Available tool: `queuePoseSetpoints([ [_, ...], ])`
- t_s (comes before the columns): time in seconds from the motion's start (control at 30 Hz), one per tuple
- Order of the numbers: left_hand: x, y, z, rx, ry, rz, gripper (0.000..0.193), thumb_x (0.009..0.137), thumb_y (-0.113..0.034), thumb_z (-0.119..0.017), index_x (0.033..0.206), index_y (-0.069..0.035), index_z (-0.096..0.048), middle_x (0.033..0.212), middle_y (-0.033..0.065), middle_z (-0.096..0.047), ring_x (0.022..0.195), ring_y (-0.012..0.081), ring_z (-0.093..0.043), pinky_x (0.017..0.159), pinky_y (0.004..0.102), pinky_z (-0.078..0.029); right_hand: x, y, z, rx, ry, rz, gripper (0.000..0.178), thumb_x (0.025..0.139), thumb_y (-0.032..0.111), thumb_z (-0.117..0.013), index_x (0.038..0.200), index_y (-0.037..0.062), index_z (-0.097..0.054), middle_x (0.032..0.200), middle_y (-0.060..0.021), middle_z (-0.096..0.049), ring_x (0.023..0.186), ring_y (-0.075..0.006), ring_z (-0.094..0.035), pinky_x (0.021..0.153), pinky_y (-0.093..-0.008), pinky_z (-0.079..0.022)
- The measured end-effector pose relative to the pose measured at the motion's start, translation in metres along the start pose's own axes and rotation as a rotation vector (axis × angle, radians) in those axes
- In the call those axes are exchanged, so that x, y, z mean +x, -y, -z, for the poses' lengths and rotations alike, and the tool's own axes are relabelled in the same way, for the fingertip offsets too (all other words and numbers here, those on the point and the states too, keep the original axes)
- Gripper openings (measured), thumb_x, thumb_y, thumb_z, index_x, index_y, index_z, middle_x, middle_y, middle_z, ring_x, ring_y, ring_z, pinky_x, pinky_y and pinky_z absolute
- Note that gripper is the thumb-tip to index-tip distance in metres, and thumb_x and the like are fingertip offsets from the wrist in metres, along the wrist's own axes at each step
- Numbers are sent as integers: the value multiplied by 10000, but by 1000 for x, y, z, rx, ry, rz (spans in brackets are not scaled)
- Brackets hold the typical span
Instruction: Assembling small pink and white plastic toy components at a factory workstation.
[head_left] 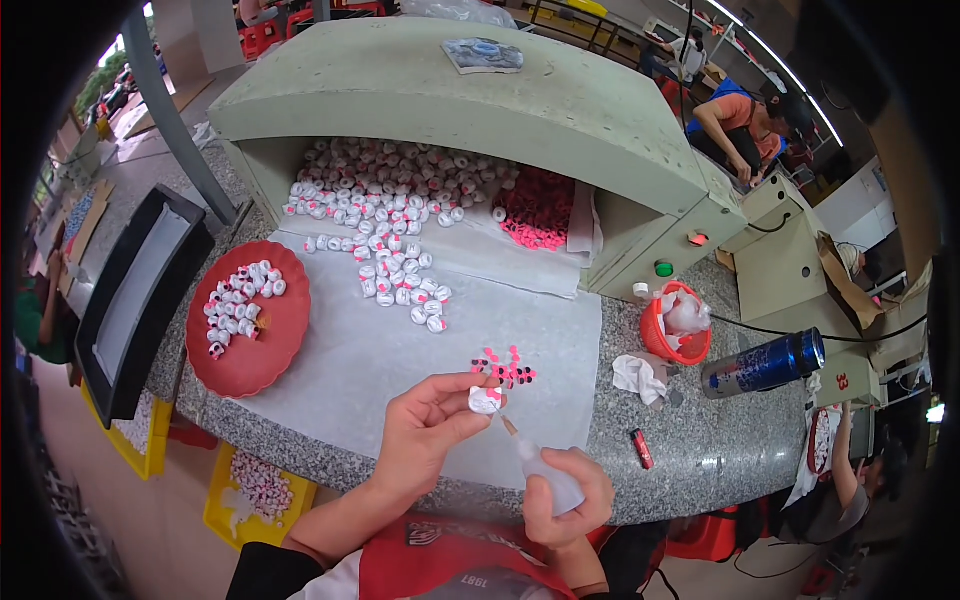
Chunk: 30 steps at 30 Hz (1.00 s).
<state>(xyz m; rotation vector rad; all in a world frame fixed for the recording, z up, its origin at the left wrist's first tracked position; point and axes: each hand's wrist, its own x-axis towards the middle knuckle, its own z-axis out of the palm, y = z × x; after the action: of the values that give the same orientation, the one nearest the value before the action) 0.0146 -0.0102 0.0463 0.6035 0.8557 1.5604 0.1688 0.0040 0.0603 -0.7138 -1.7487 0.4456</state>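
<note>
My left hand (428, 432) pinches a small white figurine head (484, 402) with a pink bow between thumb and fingertips. In my right hand (572, 498) is a translucent squeeze bottle (552, 482), its thin tip pointing up at the head; whether the tip touches it I cannot tell. Just beyond my left fingers, small pink and black pieces (512, 374) lie scattered on white paper (330, 370). Several similar white heads (400, 275) trail from a big heap under the pale green hood. More heads (240, 300) sit on a red scalloped plate (205, 350) at the left.
The pale green hood (400, 90) spans the bench's back, with pink pieces (540, 208) inside. On the right are a red basket (655, 325), crumpled tissue (640, 378), a blue can-like bottle (765, 362) and a red tube (641, 449). A black tray (125, 300) stands left. Co-workers sit nearby.
</note>
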Motion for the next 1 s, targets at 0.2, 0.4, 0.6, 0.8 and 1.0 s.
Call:
queuePoseSetpoints([
  [0.2, 3, 3, 2, -2, -8, -25, 354, 729, 124, -549, 1069, 34, -514, 1066, 156, -572, 990, 253, -572, 878, 353, -452, 1, -3, 2, 7, 21, -28, 238, 629, 19, -633, 851, -45, -576, 633, -109, -581, 415, -184, -493, 385, -263, -374],
  [0.4, 4, 1, 1, 13, -25, -26, 348, 725, 129, -550, 1060, 39, -517, 1058, 156, -578, 987, 243, -574, 875, 347, -453, 5, -4, 4, -15, 40, -9, 237, 627, 19, -635, 851, -38, -581, 639, -101, -588, 418, -185, -501, 385, -264, -379],
  [0.6, 4, 4, 6, 35, 3, -32, 358, 752, 112, -556, 1100, 41, -512, 1091, 147, -573, 989, 171, -565, 841, 269, -458, 5, 1, 6, 11, 97, -79, 226, 632, 31, -637, 845, -30, -588, 632, -104, -585, 419, -182, -505, 391, -258, -380],
  [0.8, 7, 6, 7, 44, 26, -4, 365, 754, 114, -553, 1109, 42, -511, 1093, 145, -572, 984, 173, -567, 840, 268, -459, 6, -1, 4, 43, 82, -152, 206, 653, 52, -632, 839, -27, -593, 624, -120, -580, 455, -175, -540, 423, -250, -409],
  [1.0, 9, 10, 16, 63, -39, 11, 370, 732, 120, -557, 1092, 40, -518, 1055, 152, -584, 970, 236, -583, 867, 326, -457, 3, -16, 9, 127, -9, -612, 215, 673, 60, -609, 863, -36, -580, 680, -98, -604, 565, -166, -587, 515, -255, -460],
])
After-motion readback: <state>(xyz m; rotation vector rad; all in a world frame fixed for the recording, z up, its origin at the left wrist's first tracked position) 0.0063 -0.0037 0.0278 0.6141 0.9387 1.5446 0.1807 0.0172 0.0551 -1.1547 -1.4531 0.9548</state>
